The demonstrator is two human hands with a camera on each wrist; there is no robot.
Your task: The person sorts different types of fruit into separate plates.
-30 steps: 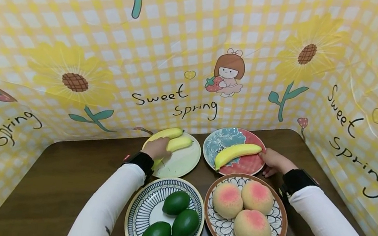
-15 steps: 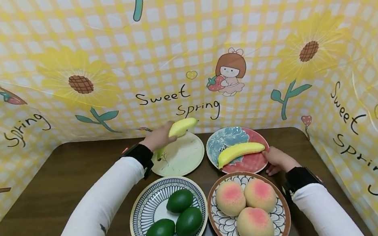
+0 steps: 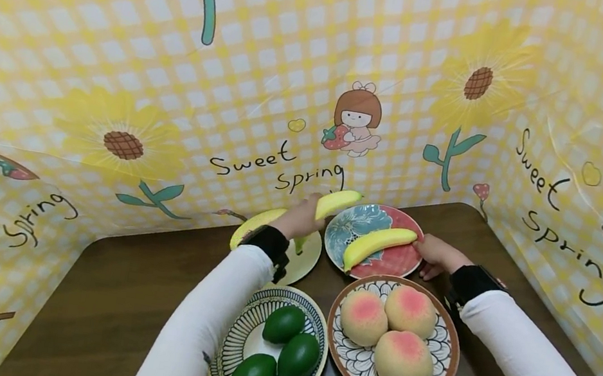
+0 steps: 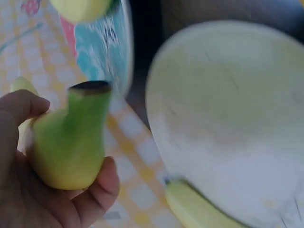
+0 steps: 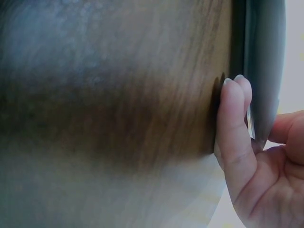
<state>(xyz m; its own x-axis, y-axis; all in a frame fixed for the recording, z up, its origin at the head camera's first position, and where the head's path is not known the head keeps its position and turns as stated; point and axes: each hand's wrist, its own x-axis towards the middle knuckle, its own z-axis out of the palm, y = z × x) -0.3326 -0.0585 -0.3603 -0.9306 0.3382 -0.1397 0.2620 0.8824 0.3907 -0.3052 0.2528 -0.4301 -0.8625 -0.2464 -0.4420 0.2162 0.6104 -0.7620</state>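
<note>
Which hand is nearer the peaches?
Right. The right hand rests at the red plate just behind the peaches; the left hand holds a banana farther back and left.

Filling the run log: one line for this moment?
left hand: grips raised banana | right hand: at red-blue plate rim | second banana: on that plate
</note>
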